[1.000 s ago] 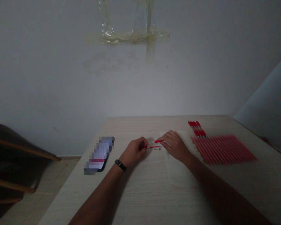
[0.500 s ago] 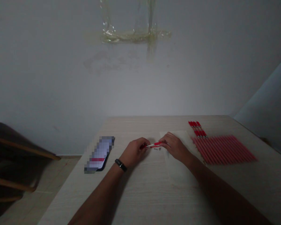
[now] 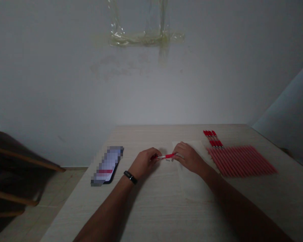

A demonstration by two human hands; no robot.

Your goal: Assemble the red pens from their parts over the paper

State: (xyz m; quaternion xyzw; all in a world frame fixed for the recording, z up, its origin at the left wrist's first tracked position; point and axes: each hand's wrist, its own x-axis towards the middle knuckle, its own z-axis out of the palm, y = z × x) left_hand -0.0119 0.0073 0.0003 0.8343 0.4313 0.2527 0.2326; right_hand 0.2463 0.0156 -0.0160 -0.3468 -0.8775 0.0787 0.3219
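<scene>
A red pen (image 3: 164, 156) with a pale, shiny middle section stretches level between my two hands above the table. My left hand (image 3: 146, 162) is closed round its left end in a pinch. Its red right end is held between the thumb and fingers of my right hand (image 3: 188, 157). My fingers hide both tips of the pen. Just below it lie small metallic-looking pieces (image 3: 168, 160), too small to name. A pale sheet (image 3: 192, 185) lies flat under my right hand and forearm.
Several red pens (image 3: 213, 138) lie side by side at the back right. Nearer is a wide row of pinkish-red sticks (image 3: 242, 161). A phone (image 3: 107, 164) with a lit screen rests on the left of the table (image 3: 151, 208). Behind stands a wall (image 3: 207, 87).
My right hand has shifted very slightly, and the red end of the pen looks more in line with its pale section. A thin red strip below the pen no longer shows.
</scene>
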